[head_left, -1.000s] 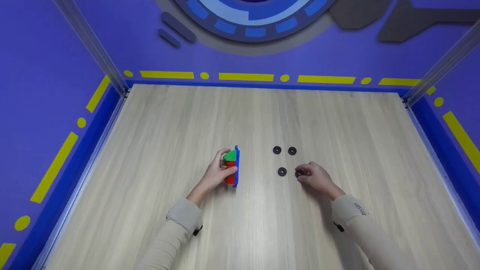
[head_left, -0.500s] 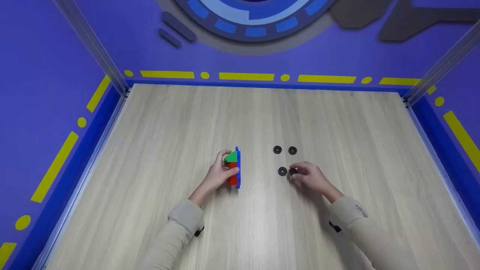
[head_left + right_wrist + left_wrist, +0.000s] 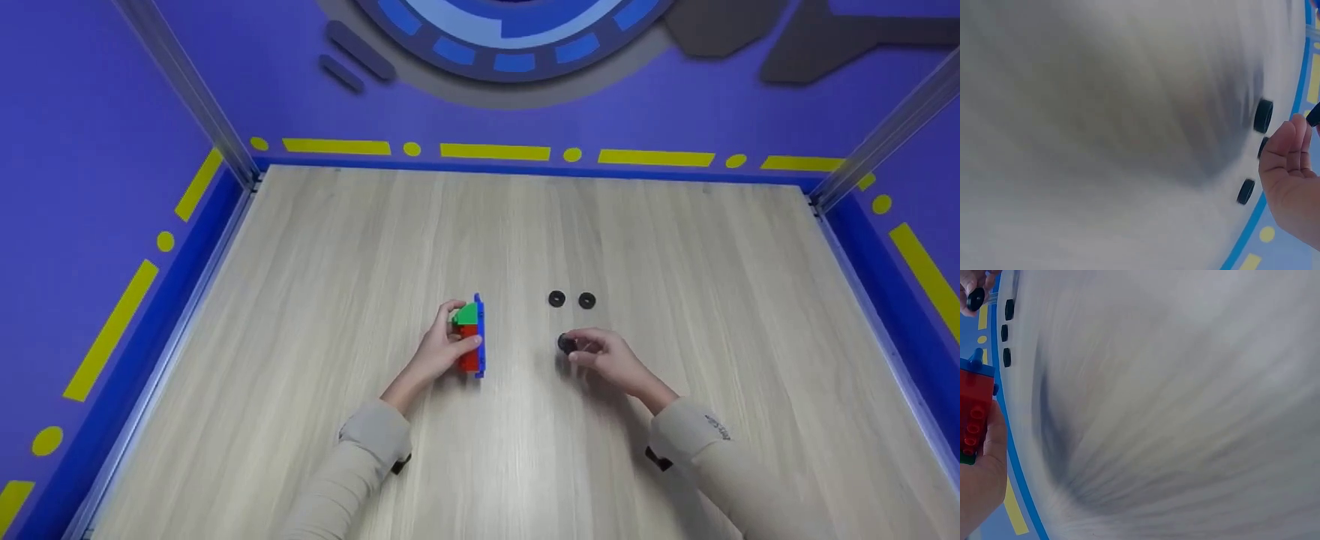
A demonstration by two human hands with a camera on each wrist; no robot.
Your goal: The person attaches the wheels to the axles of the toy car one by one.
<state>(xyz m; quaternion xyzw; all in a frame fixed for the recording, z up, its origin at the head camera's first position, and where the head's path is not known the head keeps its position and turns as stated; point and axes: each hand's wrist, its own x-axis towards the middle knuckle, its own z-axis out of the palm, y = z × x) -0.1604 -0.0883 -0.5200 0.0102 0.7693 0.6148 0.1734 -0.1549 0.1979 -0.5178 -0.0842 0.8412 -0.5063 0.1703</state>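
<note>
My left hand [image 3: 437, 352] grips a toy block car body [image 3: 469, 346], tipped on its side above the table. It has red blocks, a green sloped block at the far end and a long blue base facing right. In my right hand [image 3: 613, 361], thumb and fingertips pinch a black toy wheel [image 3: 976, 299], raised off the table. The held wheel overlaps a third loose wheel [image 3: 1263, 116] in the head view. Two more black wheels, the back left wheel [image 3: 556, 298] and the back right wheel [image 3: 586, 300], lie flat beyond the right hand.
The wooden tabletop [image 3: 360, 240] carries the loose wheels right of its middle. A blue-purple back wall [image 3: 495, 124] with yellow marks and side walls close it in, with metal posts [image 3: 184, 94] at the corners.
My right hand has lifted the near right wheel and carried it left, over the neighbouring wheel. My left hand keeps its grip on the car body, nearly unmoved.
</note>
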